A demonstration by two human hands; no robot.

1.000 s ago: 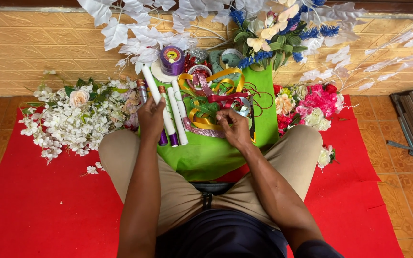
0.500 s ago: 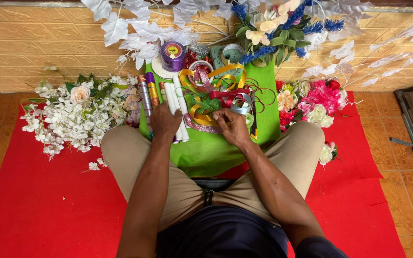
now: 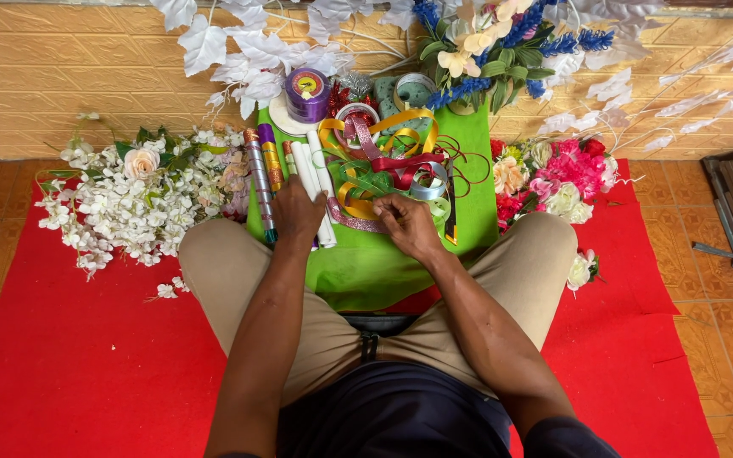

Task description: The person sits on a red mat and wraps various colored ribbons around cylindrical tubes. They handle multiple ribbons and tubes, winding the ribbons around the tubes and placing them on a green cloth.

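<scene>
The person sits cross-legged on a red mat [image 3: 86,373], a green cloth [image 3: 383,263] spread out between the knees. The left hand [image 3: 297,212] lies palm down with fingers curled over the lower ends of the white rolls [image 3: 314,182], which lie side by side on the cloth just right of a silver roll [image 3: 259,182] and a gold-and-purple one [image 3: 271,161] — whether the fingers actually close around a roll cannot be told from above. The right hand [image 3: 407,225] is bunched, fingertips pinched together at the near edge of the tangle of ribbons [image 3: 388,170], gold, red, green and silver loops heaped in the middle of the cloth; it seems to nip a strand, though the strand itself is too small to make out. Behind the heap stand a purple ribbon spool [image 3: 307,95] and a tape ring [image 3: 417,85]. White flowers [image 3: 133,203] are piled to the left, pink and red flowers [image 3: 557,178] to the right — both resting on the mat
</scene>
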